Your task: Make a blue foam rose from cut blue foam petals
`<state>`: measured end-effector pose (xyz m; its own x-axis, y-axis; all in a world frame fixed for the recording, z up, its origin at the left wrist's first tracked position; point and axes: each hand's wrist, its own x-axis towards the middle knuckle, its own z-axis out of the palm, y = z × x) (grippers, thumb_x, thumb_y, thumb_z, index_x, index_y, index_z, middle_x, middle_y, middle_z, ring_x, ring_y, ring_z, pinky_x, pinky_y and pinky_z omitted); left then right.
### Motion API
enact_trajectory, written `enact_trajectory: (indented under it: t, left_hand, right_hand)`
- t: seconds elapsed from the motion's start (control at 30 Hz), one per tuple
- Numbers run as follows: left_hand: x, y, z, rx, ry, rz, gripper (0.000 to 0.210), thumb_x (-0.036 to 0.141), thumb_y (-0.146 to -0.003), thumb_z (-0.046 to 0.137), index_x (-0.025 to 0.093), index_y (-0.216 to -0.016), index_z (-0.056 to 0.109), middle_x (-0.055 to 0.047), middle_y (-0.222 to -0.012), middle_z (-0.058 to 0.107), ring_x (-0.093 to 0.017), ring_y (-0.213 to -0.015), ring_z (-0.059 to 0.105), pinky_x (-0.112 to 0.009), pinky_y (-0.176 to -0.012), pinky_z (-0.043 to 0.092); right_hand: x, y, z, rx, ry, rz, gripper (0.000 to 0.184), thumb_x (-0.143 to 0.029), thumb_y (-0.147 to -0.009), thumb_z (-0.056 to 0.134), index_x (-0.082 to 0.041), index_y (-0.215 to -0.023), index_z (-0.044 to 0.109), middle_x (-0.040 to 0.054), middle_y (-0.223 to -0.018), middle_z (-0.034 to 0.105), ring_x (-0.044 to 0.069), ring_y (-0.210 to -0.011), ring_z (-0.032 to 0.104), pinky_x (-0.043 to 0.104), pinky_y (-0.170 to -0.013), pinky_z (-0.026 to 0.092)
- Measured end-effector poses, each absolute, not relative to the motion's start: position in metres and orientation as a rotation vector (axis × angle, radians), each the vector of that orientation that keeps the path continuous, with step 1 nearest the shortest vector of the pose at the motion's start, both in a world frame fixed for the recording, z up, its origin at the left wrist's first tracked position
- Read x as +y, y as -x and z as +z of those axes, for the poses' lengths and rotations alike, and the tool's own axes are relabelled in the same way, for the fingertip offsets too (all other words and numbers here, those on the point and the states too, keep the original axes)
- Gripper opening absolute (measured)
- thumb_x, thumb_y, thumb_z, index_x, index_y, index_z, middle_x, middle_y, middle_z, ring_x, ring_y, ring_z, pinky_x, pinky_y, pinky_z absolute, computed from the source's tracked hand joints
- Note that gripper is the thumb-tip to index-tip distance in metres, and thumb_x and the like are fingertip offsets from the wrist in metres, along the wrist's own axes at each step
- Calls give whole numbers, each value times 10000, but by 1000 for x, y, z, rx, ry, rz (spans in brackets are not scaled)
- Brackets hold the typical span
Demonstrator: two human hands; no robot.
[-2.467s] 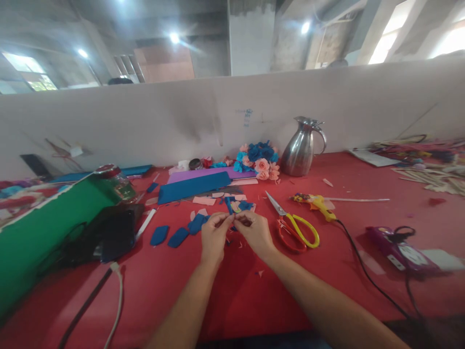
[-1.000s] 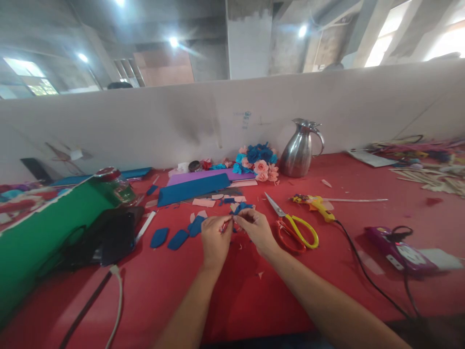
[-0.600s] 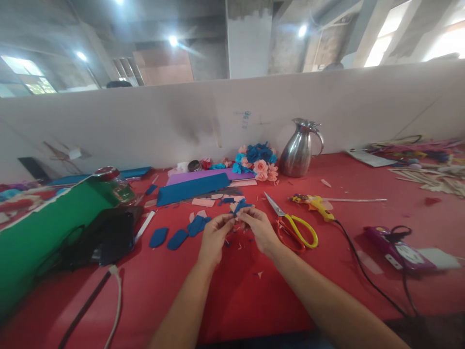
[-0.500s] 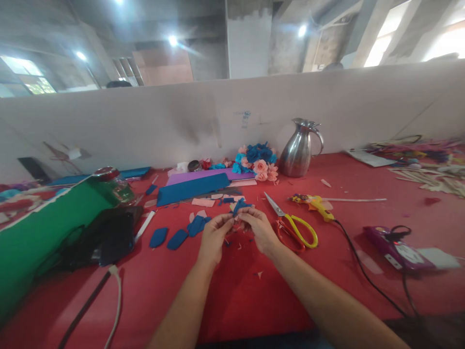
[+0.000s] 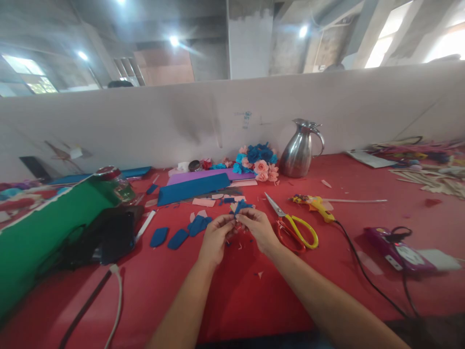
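Observation:
My left hand [image 5: 217,236] and my right hand [image 5: 258,228] meet over the middle of the table, fingertips pinched together. Between them is a small blue paper flower [image 5: 241,207], its petals showing above the fingers and its base hidden by them. Left of my left hand lie cut blue paper petals [image 5: 178,239], some overlapping in a small pile [image 5: 199,225]. Close by my right hand, scissors [image 5: 292,220] with one red and one yellow handle rest slightly spread.
Behind the hands are blue paper [image 5: 194,189], a bunch of paper flowers [image 5: 260,162] and a steel jug [image 5: 297,150]. To the right lie a yellow glue gun [image 5: 319,208] and a purple power strip [image 5: 399,249]. A glass jar [image 5: 118,186] and black bag [image 5: 119,232] are left.
Both hands stay in nearly the same place with the fingers still pinched at the blue flower's base. Only slight finger movement and a small view shift show.

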<state>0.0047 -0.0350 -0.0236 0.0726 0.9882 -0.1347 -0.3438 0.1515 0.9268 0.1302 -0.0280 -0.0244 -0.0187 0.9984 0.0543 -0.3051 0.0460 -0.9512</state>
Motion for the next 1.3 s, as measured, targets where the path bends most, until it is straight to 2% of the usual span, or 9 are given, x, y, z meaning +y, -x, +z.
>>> enact_trajectory:
  t: [0.17,0.3,0.47,0.73,0.9,1.03,1.13,1.23,1.3]
  left_hand:
    - [-35,-3,-19,890,-681,1149,202,227,-570,767,158,-742,686,-13,-664,666,-92,-545,564,-203,-538,418]
    - [-35,-1,-19,918,-707,1167,205,297,-593,777,155,-713,691,-17,-657,660,-99,-568,561,-208,-551,415]
    - [-33,3,-24,967,-852,1196,263,309,-514,845,159,-678,705,-6,-673,658,-103,-606,556,-220,-620,424]
    - [-30,4,-29,887,-1051,1243,203,339,-657,766,167,-706,671,9,-688,621,-108,-661,524,-213,-679,394]
    - [-28,5,-27,938,-1057,1313,237,368,-633,765,173,-687,641,33,-630,545,-101,-622,473,-207,-636,359]
    - [-27,5,-24,997,-1014,1368,271,374,-571,780,176,-686,635,29,-643,553,-113,-638,478,-220,-655,363]
    - [-27,6,-25,1060,-1033,1384,261,379,-580,758,174,-684,636,25,-647,562,-121,-643,480,-231,-666,366]
    - [-26,7,-26,1072,-1073,1380,240,379,-604,734,171,-667,634,23,-636,564,-128,-645,484,-240,-675,367]
    - [-26,7,-26,1062,-1078,1385,242,378,-597,737,169,-670,639,21,-634,569,-132,-648,487,-244,-676,366]
  right_hand:
    - [-30,-131,-21,-1072,923,1300,198,-356,-653,690,-167,-648,630,-37,-578,559,84,-512,461,220,-516,378]
    - [-30,-132,-19,-1105,916,1261,180,-344,-657,672,-172,-630,626,-38,-572,555,82,-507,444,221,-519,376]
    - [-30,-131,-20,-1170,900,1237,141,-302,-640,666,-170,-623,621,-42,-553,535,82,-508,433,217,-511,357]
    - [-29,-129,-26,-1267,879,1191,134,-299,-684,624,-166,-703,630,-35,-599,555,88,-526,461,217,-526,386]
    - [-27,-148,-14,-1555,1072,874,208,-249,-743,547,-180,-896,670,4,-718,652,128,-625,571,241,-602,438]
    - [-36,-199,-7,-1812,1455,522,289,-236,-777,526,-201,-1027,665,45,-841,699,182,-754,635,300,-725,462]
    - [-51,-239,-18,-1895,1803,293,396,-298,-759,588,-164,-1130,626,118,-1026,678,275,-981,611,368,-842,435]
    - [-63,-263,-37,-1938,1997,289,488,-285,-733,625,-163,-1203,580,139,-1120,641,278,-1031,597,353,-862,420]
    - [-65,-271,-47,-1937,2015,334,526,-255,-732,613,-167,-1245,542,126,-1084,651,258,-978,618,329,-819,429]
